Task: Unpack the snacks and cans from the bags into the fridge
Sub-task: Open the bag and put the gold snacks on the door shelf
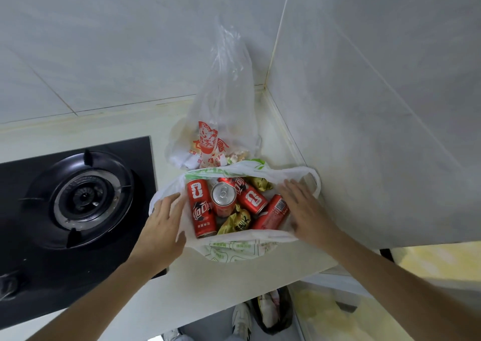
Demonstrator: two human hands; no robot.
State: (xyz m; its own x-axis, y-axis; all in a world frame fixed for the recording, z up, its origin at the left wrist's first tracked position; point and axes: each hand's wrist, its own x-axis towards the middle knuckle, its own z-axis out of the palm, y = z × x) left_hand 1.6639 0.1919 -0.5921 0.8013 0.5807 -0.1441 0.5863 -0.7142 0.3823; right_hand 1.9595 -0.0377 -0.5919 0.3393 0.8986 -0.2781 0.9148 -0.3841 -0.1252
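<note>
A white plastic bag (234,247) with green print lies open on the counter. Inside it are several red cans (201,208), one upright showing its silver top (223,193), and gold snack packets (235,222). My left hand (162,223) presses the bag's left side outward with straight fingers. My right hand (304,209) rests flat on the bag's right rim beside a lying can (272,214). Behind it, in the corner, stands a taller clear bag (218,122) with red print, holding snacks.
A black gas hob (78,200) with one burner sits left of the bags. Tiled walls close the counter at the back and right. Below the counter edge lie a dark bag (273,312) and shoes on the floor.
</note>
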